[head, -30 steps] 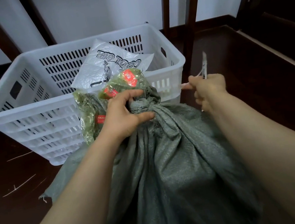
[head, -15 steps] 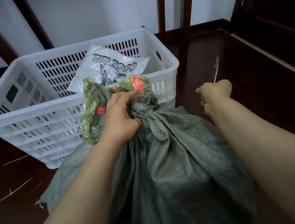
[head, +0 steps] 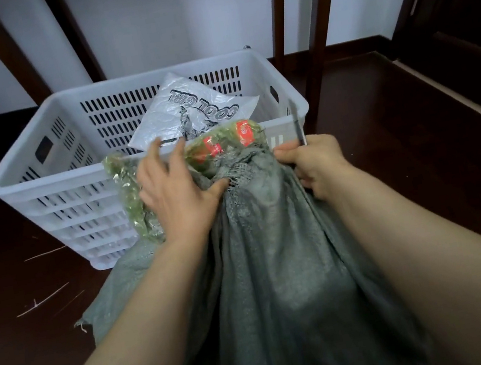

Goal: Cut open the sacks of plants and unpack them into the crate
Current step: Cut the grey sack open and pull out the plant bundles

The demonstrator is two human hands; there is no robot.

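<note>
At the near middle, slumping against the white slotted plastic crate (head: 49, 169): coarse woven grey-green sack (head: 282, 287), frayed mouth gaping, lower end running out of frame. Resting the left hand (head: 177, 193), fingers spread and straight, on crinkly clear-wrapped plants (head: 220, 144) bulging from that mouth, red labels blurring. Clutching a slim blade (head: 298, 128) in the right hand (head: 315, 163), handle hiding inside curled fingers. Lying inside the crate, 1 glossy printed bag (head: 189, 111), bottom hiding behind the rim.

Upright grey-green sack (head: 282, 287) before white crate (head: 53, 194)

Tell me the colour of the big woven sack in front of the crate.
Grey-green woven sack, clearest in the head view.
</note>
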